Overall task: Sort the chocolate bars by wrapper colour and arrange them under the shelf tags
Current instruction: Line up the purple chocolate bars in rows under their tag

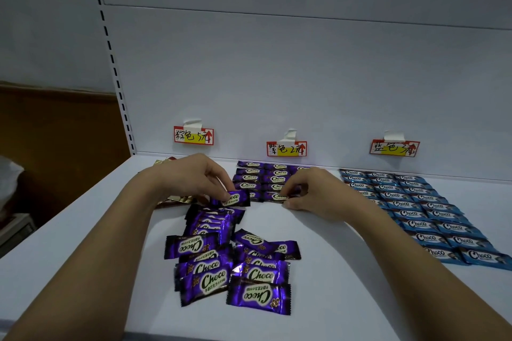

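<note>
A loose pile of purple chocolate bars (230, 260) lies on the white shelf in front of me. My left hand (194, 177) pinches one purple bar (235, 198) just above the pile's far end. My right hand (310, 191) holds the end of another purple bar (277, 196) at the front of the tidy purple rows (263, 174) under the middle tag (286, 148). Blue bars (415, 210) lie in neat rows under the right tag (394, 147). Brown and gold bars (177, 199) show partly behind my left hand, below the left tag (193, 135).
The white shelf (332, 271) has a back panel with a slotted upright (116, 75) at the left. Beyond the shelf's left edge are a brown wall and some pale objects (11, 183).
</note>
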